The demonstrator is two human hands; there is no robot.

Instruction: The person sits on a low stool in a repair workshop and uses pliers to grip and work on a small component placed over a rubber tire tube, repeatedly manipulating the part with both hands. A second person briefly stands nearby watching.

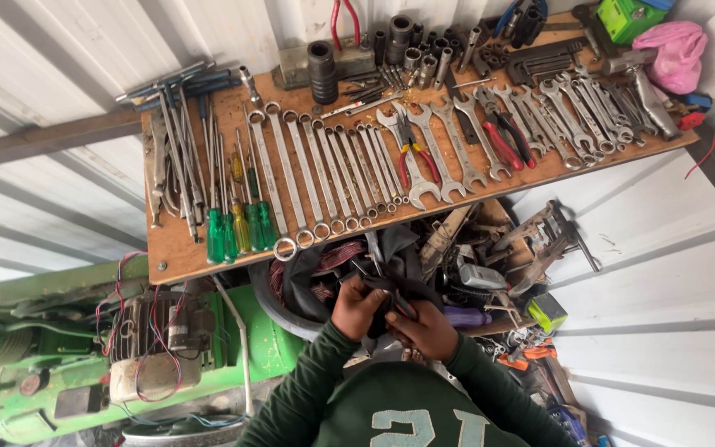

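Rubber strip (391, 290) black; sleeves (308, 381) dark green; screwdriver handles (237, 232) green, yellow; pliers (502, 141) red-handled; cloth (679, 51) pink.

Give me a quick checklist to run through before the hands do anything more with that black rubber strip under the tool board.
1. Both hands on the black rubber strip: ok; left hand and right hand both grip it.
2. Strip free of the clutter behind it: cannot tell; it runs up into a pile of dark rubber and parts.
3. Tools lying steady on the wooden board: ok; spanners and green-handled screwdrivers lie flat in rows.
4. Loose red wires on the green machine away from the hands: ok; they sit off to one side.
5. Strip undamaged: cannot tell; too dark.
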